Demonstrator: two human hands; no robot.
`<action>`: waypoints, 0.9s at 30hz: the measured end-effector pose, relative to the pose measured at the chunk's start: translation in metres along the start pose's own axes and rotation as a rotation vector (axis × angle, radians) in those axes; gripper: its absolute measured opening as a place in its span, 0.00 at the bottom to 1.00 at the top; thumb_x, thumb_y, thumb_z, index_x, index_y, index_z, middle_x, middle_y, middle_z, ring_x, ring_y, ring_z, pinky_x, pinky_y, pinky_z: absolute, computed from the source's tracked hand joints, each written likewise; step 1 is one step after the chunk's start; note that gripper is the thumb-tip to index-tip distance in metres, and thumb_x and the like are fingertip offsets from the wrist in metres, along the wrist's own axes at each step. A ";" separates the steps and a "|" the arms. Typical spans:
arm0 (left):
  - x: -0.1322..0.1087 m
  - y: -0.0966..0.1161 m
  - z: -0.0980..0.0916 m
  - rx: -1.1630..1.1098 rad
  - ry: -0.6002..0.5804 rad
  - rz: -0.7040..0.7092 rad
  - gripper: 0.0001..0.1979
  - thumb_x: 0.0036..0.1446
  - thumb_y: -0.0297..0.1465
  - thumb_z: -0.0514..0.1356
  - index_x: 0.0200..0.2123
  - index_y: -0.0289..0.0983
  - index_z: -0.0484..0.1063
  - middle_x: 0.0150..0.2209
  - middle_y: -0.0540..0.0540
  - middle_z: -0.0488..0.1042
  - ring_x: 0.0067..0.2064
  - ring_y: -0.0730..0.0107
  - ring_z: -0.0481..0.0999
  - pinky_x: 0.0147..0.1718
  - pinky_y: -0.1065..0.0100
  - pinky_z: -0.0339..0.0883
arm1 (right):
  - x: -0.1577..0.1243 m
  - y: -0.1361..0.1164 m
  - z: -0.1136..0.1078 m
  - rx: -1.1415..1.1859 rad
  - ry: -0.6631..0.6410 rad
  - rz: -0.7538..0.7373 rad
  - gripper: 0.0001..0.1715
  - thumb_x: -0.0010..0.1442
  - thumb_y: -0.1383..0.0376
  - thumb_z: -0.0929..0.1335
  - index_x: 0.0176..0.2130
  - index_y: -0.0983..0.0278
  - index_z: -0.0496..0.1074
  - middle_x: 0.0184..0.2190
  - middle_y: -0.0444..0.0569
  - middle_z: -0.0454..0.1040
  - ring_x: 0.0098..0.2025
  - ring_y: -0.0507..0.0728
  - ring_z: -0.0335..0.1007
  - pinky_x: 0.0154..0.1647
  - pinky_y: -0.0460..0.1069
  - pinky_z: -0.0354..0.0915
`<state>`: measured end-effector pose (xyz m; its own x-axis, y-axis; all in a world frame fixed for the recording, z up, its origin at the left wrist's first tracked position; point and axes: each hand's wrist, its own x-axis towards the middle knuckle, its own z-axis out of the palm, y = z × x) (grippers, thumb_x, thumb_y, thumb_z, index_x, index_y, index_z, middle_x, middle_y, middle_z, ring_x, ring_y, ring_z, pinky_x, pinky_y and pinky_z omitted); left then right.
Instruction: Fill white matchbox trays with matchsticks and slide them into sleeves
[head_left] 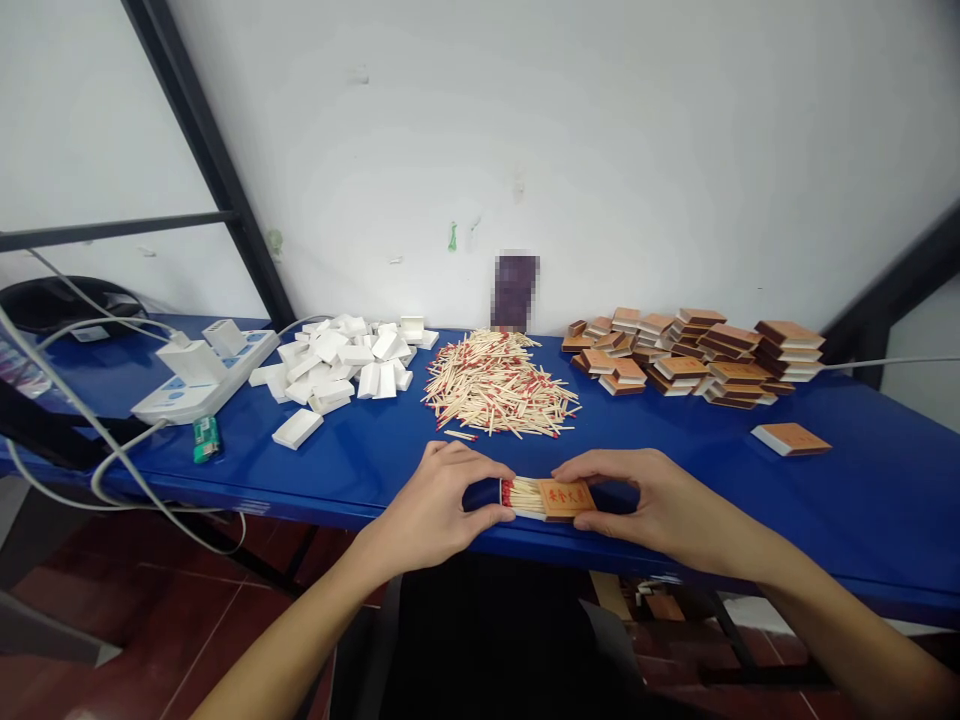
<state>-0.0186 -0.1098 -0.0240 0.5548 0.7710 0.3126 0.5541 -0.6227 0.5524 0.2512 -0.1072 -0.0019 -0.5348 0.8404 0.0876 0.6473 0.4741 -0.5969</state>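
Close to the front edge of the blue table, my left hand pinches the outer end of a white matchbox tray full of red-tipped matches. From the other side, my right hand grips the orange matchbox sleeve between thumb and fingers. The tray sits partly inside the sleeve, with its left half showing. Just beyond my hands lies a big heap of loose matches.
White empty trays are piled at the back left, one tray apart from them. Orange matchboxes are stacked at the back right, with a single matchbox nearer. A power strip, cables and a green item lie left.
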 end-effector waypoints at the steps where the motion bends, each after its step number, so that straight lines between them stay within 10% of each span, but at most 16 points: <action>1: 0.000 0.000 0.000 0.000 0.000 0.003 0.15 0.58 0.36 0.67 0.48 0.44 0.75 0.48 0.53 0.79 0.51 0.64 0.73 0.53 0.61 0.56 | 0.000 0.000 0.000 -0.009 -0.002 -0.002 0.18 0.58 0.54 0.72 0.48 0.56 0.77 0.47 0.47 0.80 0.49 0.62 0.76 0.53 0.56 0.71; 20: 0.003 -0.002 0.002 -0.101 0.195 0.028 0.21 0.46 0.44 0.72 0.38 0.40 0.73 0.41 0.52 0.81 0.44 0.66 0.77 0.46 0.65 0.60 | 0.014 -0.009 0.026 0.087 0.159 -0.241 0.15 0.59 0.59 0.73 0.46 0.58 0.77 0.46 0.48 0.81 0.47 0.58 0.78 0.49 0.51 0.73; 27: 0.000 0.000 -0.001 -0.046 0.039 0.148 0.16 0.50 0.45 0.70 0.29 0.39 0.73 0.44 0.53 0.78 0.47 0.66 0.73 0.48 0.63 0.54 | 0.013 -0.014 0.028 0.109 0.097 -0.344 0.13 0.61 0.61 0.72 0.47 0.57 0.77 0.47 0.48 0.80 0.48 0.56 0.78 0.50 0.50 0.72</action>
<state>-0.0197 -0.1094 -0.0232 0.6032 0.6762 0.4230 0.4385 -0.7241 0.5323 0.2200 -0.1099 -0.0150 -0.6537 0.6603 0.3697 0.3740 0.7066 -0.6007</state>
